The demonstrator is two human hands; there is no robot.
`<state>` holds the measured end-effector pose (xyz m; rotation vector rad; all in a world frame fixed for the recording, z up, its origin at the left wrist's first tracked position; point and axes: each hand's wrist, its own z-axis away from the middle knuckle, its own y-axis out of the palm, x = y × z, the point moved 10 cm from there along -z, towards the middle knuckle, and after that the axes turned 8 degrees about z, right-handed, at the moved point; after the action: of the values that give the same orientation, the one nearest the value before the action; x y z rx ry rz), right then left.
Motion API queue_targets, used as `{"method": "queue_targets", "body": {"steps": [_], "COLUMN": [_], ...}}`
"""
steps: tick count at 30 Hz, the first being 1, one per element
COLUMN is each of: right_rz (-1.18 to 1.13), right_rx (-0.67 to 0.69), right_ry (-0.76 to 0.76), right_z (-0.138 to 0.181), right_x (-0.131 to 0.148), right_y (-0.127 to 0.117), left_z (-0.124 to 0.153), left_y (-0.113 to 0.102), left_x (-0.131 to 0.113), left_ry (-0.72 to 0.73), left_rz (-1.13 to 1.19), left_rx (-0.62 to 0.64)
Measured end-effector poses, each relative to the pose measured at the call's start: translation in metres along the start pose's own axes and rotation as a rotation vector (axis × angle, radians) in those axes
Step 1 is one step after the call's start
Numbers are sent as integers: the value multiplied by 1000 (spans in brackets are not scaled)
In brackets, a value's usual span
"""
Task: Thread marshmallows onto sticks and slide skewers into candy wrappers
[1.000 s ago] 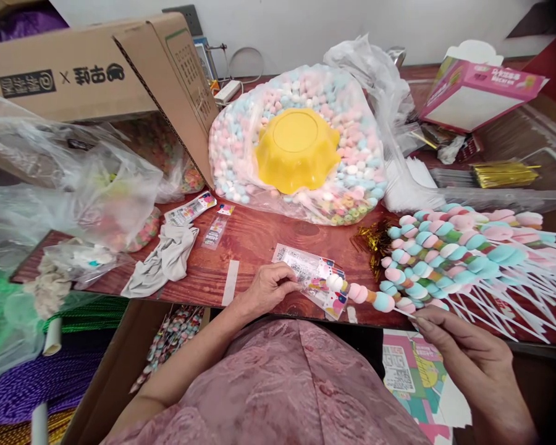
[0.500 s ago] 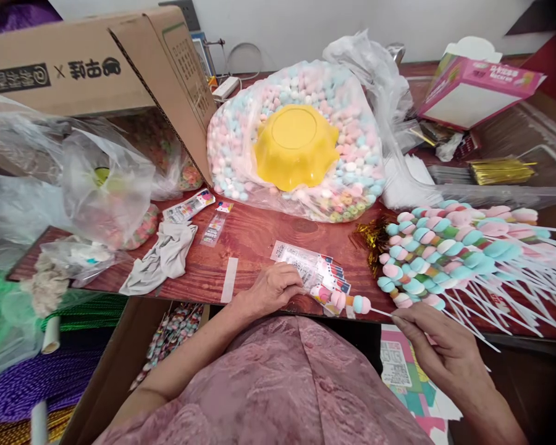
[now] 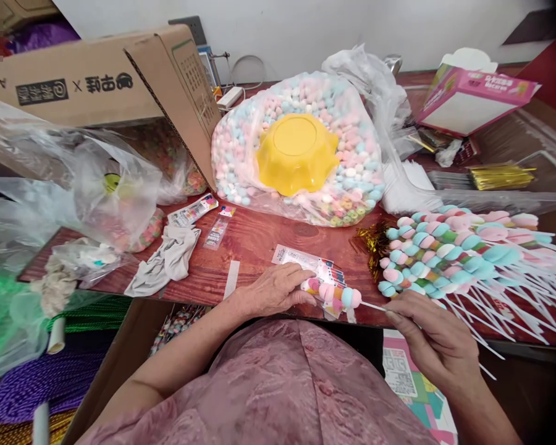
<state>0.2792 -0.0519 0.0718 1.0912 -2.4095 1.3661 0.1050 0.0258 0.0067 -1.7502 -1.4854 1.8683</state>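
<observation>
My left hand [image 3: 272, 288] rests at the table's near edge, fingers closed on a small clear printed bag [image 3: 317, 272] from a short stack. My right hand [image 3: 429, 334] pinches the white stick of a marshmallow skewer [image 3: 336, 293], whose pink, white and blue pieces lie partly inside that bag. A pile of finished marshmallow skewers [image 3: 458, 253] lies just right of the hands, sticks fanned toward the right.
A big clear sack of pastel candy [image 3: 241, 161] with an upturned yellow bowl [image 3: 296, 151] sits behind. A cardboard box [image 3: 97, 80] and plastic bags [image 3: 74, 185] crowd the left. Gold twist ties [image 3: 500, 175], a pink carton [image 3: 472, 99] and a grey cloth [image 3: 167, 259] lie around.
My right hand has pushed the skewer leftward, so its marshmallows have slid further into the bag held by my left hand. The camera view shifted slightly.
</observation>
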Motion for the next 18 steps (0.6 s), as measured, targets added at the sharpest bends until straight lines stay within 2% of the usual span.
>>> {"method": "queue_targets", "body": {"steps": [7, 10, 15, 18], "right_rz": [137, 204, 240, 177], "right_rx": [51, 84, 135, 191], "right_ry": [-211, -271, -366, -304], "right_z": [-19, -22, -26, -30], "right_x": [23, 24, 28, 28], "right_y": [16, 19, 21, 28], "left_z": [6, 7, 6, 4], "left_y": [20, 16, 5, 5], "left_x": [8, 10, 19, 21], "left_ry": [-107, -161, -334, -375], "left_rz": [-41, -20, 56, 9], "left_rx": [50, 50, 79, 99]}}
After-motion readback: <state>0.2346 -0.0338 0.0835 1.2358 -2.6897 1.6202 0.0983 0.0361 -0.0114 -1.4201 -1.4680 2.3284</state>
